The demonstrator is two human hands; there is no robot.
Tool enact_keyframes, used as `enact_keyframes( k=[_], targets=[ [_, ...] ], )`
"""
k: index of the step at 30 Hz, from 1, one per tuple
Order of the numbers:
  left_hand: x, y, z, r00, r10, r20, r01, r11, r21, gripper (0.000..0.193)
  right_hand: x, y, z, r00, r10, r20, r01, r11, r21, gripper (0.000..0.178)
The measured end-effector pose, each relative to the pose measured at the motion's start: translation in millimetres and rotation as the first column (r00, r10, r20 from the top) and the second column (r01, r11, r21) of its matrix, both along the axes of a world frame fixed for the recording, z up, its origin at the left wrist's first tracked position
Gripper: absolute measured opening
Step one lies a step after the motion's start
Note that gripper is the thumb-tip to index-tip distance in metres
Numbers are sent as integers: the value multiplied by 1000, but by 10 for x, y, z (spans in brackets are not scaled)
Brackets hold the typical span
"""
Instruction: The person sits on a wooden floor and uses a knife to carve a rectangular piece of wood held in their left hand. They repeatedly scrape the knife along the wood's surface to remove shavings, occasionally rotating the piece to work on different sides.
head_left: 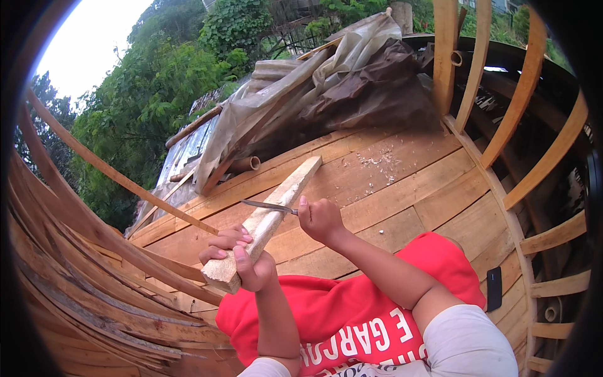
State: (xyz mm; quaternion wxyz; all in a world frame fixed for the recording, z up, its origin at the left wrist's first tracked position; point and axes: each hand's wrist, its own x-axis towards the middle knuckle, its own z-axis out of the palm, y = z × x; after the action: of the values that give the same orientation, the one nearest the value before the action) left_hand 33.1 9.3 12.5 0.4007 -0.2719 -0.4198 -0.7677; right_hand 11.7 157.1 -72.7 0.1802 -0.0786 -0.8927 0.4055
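Observation:
A rough, pale wooden beam (290, 190) slants up and away from me, its near end by my lap and its far end on the plank floor. My left hand (242, 257) wraps around the near end of the beam, fingers over one side and thumb on the other. In my closed right hand (320, 220) is a knife (270, 206), its handle mostly hidden by the fingers. The blade points left and lies across the upper face of the beam, about midway along it.
Wood shavings (383, 163) are scattered on the plank floor (383, 213). A dark phone-like object (494, 289) lies at the right. Stacked boards (94, 283) line the left, upright slats (496, 81) the right. Crumpled plastic sheeting (352, 94) covers the far side.

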Motion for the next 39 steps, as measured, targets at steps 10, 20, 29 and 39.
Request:
enact_keyframes(
  k=[10,20,29,39],
  targets=[
    [160,-18,196,998,-67,-22,67,998,12,31,15,46,-26,999,11,-31,-11,1000,14,62],
    [94,-310,263,995,-71,67,58,982,180,25,174,-11,319,997,51,52,-51,999,12,59],
    [0,-203,158,989,-130,76,112,972,205,22,173,200,119,992,-98,75,89,988,124,59],
    [11,-201,171,985,-134,113,104,966,238,24,99,242,19,987,-156,49,150,981,120,58]
  ],
)
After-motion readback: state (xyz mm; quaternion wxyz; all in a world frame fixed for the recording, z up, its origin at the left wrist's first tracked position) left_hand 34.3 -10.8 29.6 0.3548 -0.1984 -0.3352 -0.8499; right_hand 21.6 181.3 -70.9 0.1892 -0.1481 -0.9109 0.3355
